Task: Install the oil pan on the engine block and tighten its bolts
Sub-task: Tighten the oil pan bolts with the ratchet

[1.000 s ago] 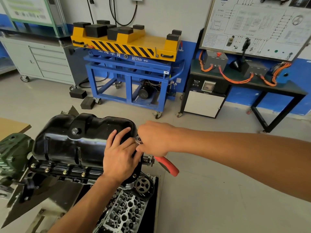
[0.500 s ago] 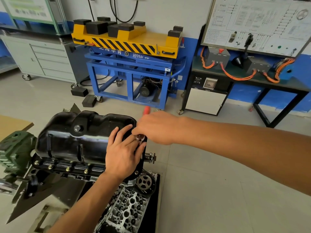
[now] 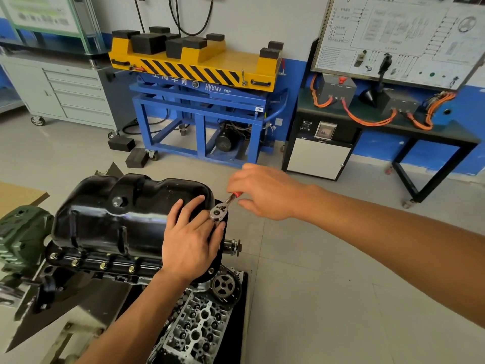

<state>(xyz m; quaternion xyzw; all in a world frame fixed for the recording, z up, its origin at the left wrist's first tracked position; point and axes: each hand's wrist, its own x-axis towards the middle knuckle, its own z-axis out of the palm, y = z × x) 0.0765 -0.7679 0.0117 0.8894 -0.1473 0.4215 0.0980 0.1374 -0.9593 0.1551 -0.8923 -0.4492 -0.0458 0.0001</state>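
The black oil pan (image 3: 126,214) is sitting on top of the engine block (image 3: 118,278), low on the left side of the view. A row of bolts (image 3: 103,265) is showing along its near edge. The left hand (image 3: 191,237) is lying flat on the right end of the pan, with its fingers straight and a little spread (its grip is wide and holding nothing). Its fingertips (image 3: 202,199) are sitting just beside the shiny head of the ratchet (image 3: 220,210). The ratchet is standing at the pan's far right corner, and its red handle is pointing up and away to the right. The right hand (image 3: 262,193) is reaching over that handle. Its grip is holding the red part, which is mostly hiding under the hand. A small round gear (image 3: 224,286) is sitting just under the pan's right end. A grey part full of holes (image 3: 196,329) is lying below the gear. A yellow and blue lift (image 3: 194,64) is standing far back on the floor (image 3: 315,285).
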